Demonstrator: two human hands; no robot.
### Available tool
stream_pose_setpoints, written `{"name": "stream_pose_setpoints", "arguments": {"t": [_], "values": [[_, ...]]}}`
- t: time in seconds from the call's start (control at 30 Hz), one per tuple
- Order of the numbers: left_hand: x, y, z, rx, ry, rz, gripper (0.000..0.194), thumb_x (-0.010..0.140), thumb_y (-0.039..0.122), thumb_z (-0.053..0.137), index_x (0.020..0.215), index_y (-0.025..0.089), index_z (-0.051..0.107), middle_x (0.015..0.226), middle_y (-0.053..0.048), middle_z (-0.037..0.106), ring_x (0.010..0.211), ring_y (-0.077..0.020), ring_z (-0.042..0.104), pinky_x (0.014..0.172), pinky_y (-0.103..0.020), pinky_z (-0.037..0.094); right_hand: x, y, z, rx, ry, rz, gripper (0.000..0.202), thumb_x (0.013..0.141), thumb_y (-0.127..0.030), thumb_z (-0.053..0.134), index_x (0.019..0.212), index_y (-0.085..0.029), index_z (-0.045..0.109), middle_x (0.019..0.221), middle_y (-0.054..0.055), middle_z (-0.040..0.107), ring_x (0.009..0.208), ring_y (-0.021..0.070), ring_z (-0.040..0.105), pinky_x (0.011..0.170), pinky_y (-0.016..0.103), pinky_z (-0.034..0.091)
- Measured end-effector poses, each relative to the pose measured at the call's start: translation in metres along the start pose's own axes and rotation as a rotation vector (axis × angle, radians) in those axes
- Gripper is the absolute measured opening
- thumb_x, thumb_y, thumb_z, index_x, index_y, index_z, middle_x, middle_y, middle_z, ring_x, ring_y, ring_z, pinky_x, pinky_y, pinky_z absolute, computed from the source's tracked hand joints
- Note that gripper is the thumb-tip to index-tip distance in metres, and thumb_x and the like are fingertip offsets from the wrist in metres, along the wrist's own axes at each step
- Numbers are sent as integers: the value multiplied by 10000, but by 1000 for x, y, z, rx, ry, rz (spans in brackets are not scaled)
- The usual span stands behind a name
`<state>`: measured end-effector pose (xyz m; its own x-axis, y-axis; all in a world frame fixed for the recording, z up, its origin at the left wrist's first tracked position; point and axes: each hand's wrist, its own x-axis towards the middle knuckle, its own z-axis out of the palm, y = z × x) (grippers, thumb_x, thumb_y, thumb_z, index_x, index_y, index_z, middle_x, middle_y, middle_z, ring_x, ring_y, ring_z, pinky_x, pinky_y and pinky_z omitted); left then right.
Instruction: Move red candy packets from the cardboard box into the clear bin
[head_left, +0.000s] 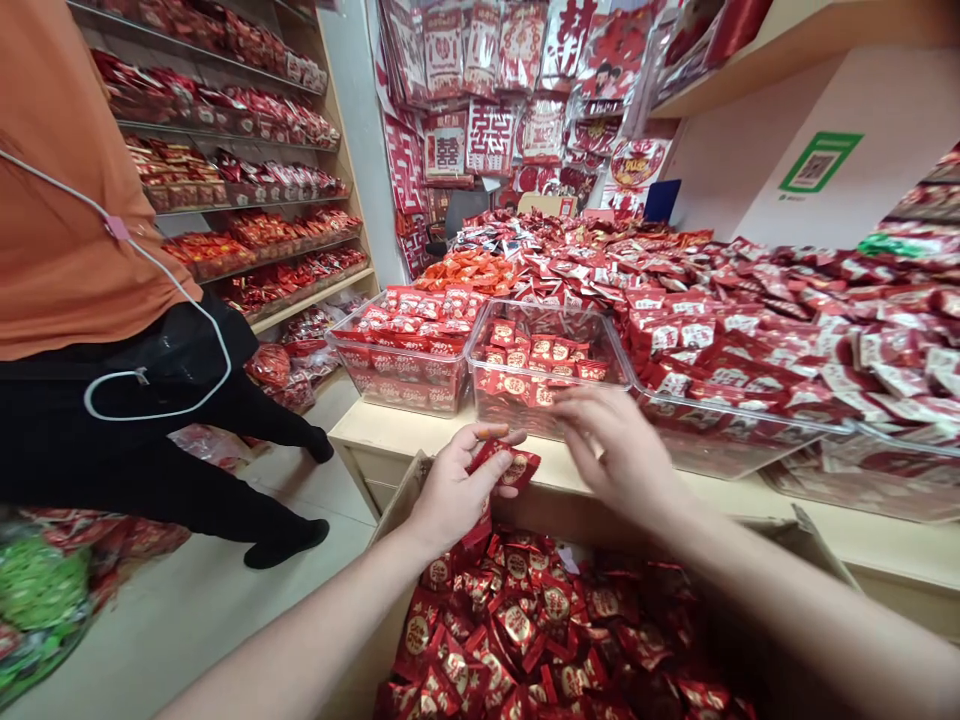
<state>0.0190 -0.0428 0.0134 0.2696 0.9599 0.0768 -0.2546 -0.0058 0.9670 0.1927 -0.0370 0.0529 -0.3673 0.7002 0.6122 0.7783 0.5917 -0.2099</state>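
Observation:
My left hand (466, 482) is closed around a small red wrapped candy (519, 466) with a gold round print, pinched under the thumb; a further red wrapper shows below the fingers. To its right, my right hand (616, 440) hangs by the front wall of a clear plastic bin (480, 352), slightly blurred, its bent fingers apart with nothing visible in them. Inside that bin, red candies (551, 352) stand in rows. Under both hands sits an open cardboard box (397, 505) holding a heap of the same red and gold candies (517, 622).
Another clear bin (401, 385) of red packets stands left, with larger bins (720, 440) to the right along the pale counter (352, 430). A person in an orange top (67, 200) stands at left by stocked shelves (232, 205). Red packages (491, 135) hang behind.

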Motion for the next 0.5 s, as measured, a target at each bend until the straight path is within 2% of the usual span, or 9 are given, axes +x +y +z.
{"name": "stream_pose_setpoints", "arguments": {"t": [0.07, 0.1, 0.13, 0.2, 0.27, 0.33, 0.4, 0.5], "values": [[7, 15, 3, 14, 43, 59, 260, 699, 263, 602, 918, 135, 547, 974, -79, 614, 754, -151, 608, 597, -258, 540, 28, 20, -14, -225, -51, -9, 226, 789, -159, 384, 914, -132, 570, 894, 101, 605, 869, 203, 484, 791, 348, 337], [14, 25, 5, 32, 61, 110, 258, 687, 261, 613, 905, 130, 567, 893, -65, 633, 709, -140, 611, 608, -267, 541, 42, 31, -19, -333, -122, 0, 233, 774, -142, 384, 898, -130, 580, 851, 103, 618, 840, 209, 491, 774, 349, 329], [23, 36, 7, 37, 91, 165, 268, 683, 261, 616, 918, 140, 573, 823, -43, 641, 679, -133, 612, 614, -274, 541, 55, 41, -22, -428, -220, 8, 238, 752, -117, 389, 881, -126, 588, 791, 104, 625, 803, 210, 501, 747, 339, 328], [46, 58, 9, 54, 78, 275, 290, 663, 261, 632, 927, 152, 585, 805, -26, 639, 717, -141, 611, 634, -284, 540, 77, 59, -23, -569, -428, 25, 233, 694, -87, 424, 838, -129, 603, 725, 104, 629, 761, 222, 507, 661, 308, 337], [72, 75, 9, 106, 34, 290, 255, 655, 277, 633, 861, 130, 602, 805, -34, 638, 689, -134, 607, 617, -276, 537, 89, 69, -22, -640, -602, 29, 245, 653, -77, 452, 821, -140, 619, 738, 105, 637, 766, 241, 509, 575, 279, 332], [97, 85, 8, 227, -23, 255, 240, 681, 260, 600, 883, 130, 599, 815, -38, 639, 656, -116, 598, 601, -267, 529, 93, 69, -21, -662, -700, 15, 263, 645, -74, 456, 826, -147, 633, 776, 108, 642, 789, 253, 514, 535, 268, 330], [119, 90, 9, 424, -42, 233, 246, 714, 252, 556, 917, 120, 593, 826, -49, 637, 651, -107, 587, 598, -261, 519, 93, 61, -25, -650, -731, -1, 282, 649, -58, 445, 832, -147, 640, 786, 109, 644, 786, 244, 529, 542, 269, 343], [145, 89, 18, 596, -84, 217, 242, 680, 229, 581, 880, 98, 619, 799, -57, 635, 617, -98, 559, 564, -239, 496, 88, 46, -35, -596, -761, -1, 286, 652, -39, 444, 824, -151, 643, 776, 96, 645, 737, 221, 559, 554, 269, 362]]}}
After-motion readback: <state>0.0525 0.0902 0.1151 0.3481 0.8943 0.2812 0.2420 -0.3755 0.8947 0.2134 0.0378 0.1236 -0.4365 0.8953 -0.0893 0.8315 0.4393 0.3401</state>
